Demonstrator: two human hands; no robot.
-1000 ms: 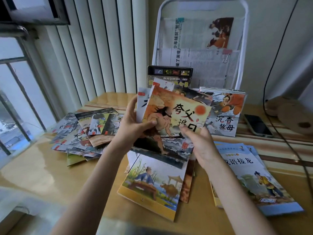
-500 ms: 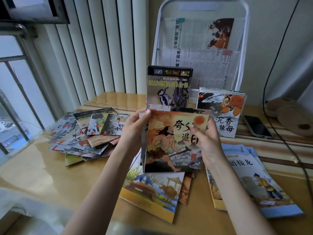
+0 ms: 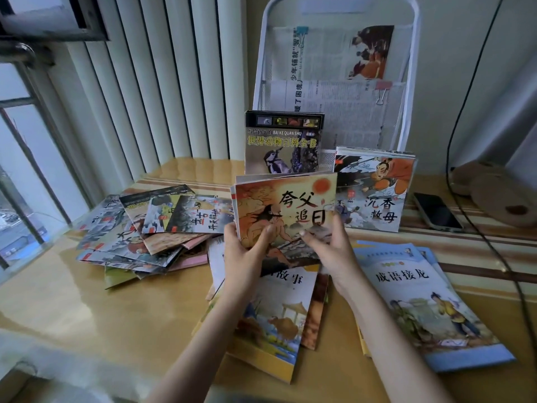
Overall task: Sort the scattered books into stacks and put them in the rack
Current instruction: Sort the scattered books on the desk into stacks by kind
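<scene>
My left hand point(image 3: 247, 251) and my right hand point(image 3: 331, 248) grip the lower edge of a small stack of thin orange picture books point(image 3: 290, 207), held upright above the table. Behind it, a dark bird-cover book point(image 3: 283, 144) and an orange-and-white stack point(image 3: 374, 193) stand at the foot of the white wire rack point(image 3: 412, 82). A scattered pile of books point(image 3: 139, 234) lies to the left. A yellow-edged book point(image 3: 273, 321) lies under my forearms, and blue books point(image 3: 421, 303) lie to the right.
Clipped newspapers point(image 3: 334, 68) fill the rack's upper tiers. A phone point(image 3: 437, 210) and a brown round object point(image 3: 505, 205) lie at the right, crossed by a black cable point(image 3: 494, 257). Vertical blinds point(image 3: 162, 82) and a window point(image 3: 23, 170) bound the left side.
The held stack has gone from tilted to upright and squared. Both hands have slid down from its sides to its lower edge, uncovering the bird-cover book behind.
</scene>
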